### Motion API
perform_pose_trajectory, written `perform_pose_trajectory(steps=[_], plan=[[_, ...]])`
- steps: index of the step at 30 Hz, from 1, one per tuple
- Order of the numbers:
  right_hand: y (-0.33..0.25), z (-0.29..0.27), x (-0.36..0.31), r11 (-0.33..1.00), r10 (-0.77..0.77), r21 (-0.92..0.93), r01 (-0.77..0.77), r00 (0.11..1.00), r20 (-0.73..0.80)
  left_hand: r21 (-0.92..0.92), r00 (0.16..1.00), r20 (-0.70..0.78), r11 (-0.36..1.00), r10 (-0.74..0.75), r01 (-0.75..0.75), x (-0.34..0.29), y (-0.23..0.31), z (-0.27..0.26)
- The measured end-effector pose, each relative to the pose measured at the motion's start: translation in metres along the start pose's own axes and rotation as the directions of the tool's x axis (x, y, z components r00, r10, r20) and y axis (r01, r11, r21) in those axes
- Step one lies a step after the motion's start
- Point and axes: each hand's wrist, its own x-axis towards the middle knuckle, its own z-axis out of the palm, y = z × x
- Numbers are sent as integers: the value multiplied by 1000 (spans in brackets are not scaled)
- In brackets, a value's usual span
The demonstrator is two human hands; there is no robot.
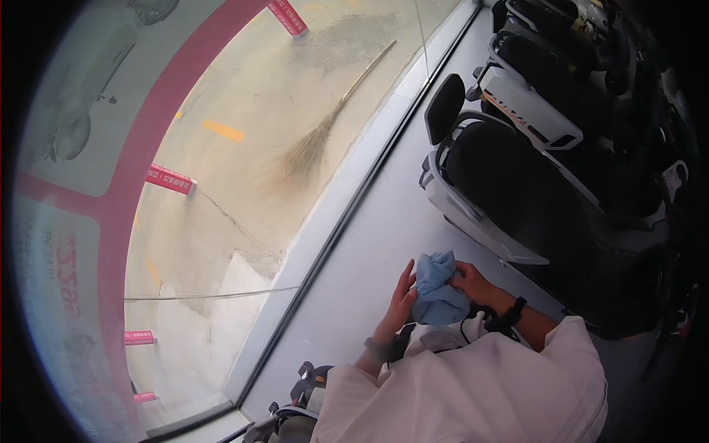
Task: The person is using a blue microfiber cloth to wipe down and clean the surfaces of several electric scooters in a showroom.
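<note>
A crumpled light-blue cloth [440, 295] is bunched up in front of my body, held between both hands. My left hand [403, 297] grips its left side, fingers pointing up along the edge. From the right, my right hand [471, 283] closes on the upper part of the cloth, its fingertips pressed into the folds. Part of each hand's fingers is hidden behind or within the cloth. Dark bands circle both wrists.
A white scooter with a black seat [487, 170] stands close on my right, more scooters [543, 96] behind it. Left runs a glass wall with a dark bottom frame [347, 210]; a straw broom [317, 140] lies beyond it. Another scooter [303, 399] is at lower left.
</note>
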Motion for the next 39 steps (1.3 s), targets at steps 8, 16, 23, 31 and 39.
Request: perform_pose_trajectory(steps=[8, 16, 23, 31, 39], plan=[[-72, 59, 98, 979, -201, -40, 202, 979, 33, 277, 999, -42, 961, -19, 30, 40, 89, -94], [-122, 47, 208, 971, -216, -133, 196, 964, -155, 451, 959, -229, 891, 166, -47, 150, 133, -137], [-169, 7, 295, 977, -214, -42, 210, 962, -170, 562, 912, -328, 827, 246, -21, 253, 195, -169], [-214, -25, 349, 981, -166, 31, 194, 902, -400, 584, 981, -130, 811, 145, -42, 394, 261, -159], [-245, -46, 433, 878, -189, 142, 457, 604, -774, 617, 978, 195, 765, 79, -185, 553, 276, -132]])
